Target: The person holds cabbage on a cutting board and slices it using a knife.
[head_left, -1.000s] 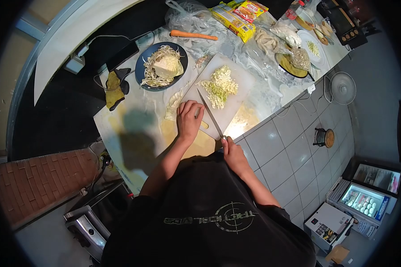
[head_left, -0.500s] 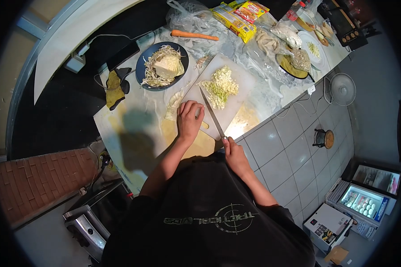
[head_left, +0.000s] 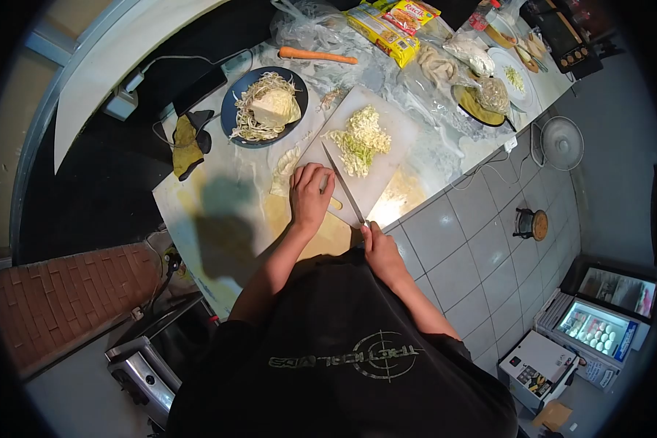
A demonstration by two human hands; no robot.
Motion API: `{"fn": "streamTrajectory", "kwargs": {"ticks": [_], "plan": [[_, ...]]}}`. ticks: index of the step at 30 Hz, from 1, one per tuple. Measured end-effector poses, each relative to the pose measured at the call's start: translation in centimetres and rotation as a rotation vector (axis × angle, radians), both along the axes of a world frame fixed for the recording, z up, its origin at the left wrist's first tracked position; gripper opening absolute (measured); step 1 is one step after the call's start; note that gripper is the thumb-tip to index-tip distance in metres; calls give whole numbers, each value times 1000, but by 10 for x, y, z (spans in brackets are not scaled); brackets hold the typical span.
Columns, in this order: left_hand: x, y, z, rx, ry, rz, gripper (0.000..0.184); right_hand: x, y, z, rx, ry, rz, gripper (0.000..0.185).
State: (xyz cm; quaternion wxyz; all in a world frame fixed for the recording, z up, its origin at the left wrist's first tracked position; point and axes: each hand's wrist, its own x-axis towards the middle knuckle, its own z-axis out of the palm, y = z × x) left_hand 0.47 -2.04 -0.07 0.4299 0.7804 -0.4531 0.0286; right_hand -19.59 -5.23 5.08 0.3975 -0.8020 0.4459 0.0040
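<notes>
A white cutting board lies on the marbled table, with chopped cabbage heaped on it. My right hand grips the handle of a knife, whose blade lies across the board just left of the heap. My left hand rests at the board's lower left edge with its fingers curled; whatever is under them is hidden. Beside it lies a pale cabbage leaf. Farther up, a dark plate holds bean sprouts and a cabbage piece.
A carrot lies beyond the board, near a plastic bag and yellow packets. At the right stand a white plate and a green-rimmed item with bags. A yellow-black cloth is at the left.
</notes>
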Motion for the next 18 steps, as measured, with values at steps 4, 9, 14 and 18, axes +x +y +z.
{"fn": "streamTrajectory", "kwargs": {"ticks": [4,9,14,18], "plan": [[0,1,-2,16,-20,0,10,2,-5,-4,-56,-3,35,37],[1,1,-4,24,-48,18,10,3,-6,-4,-143,74,59,36],[0,0,-2,53,-37,13,12,-13,-2,0,-107,25,20,36],[-2,-1,2,40,-16,17,11,-15,-3,9,-42,-25,-1,38]]}}
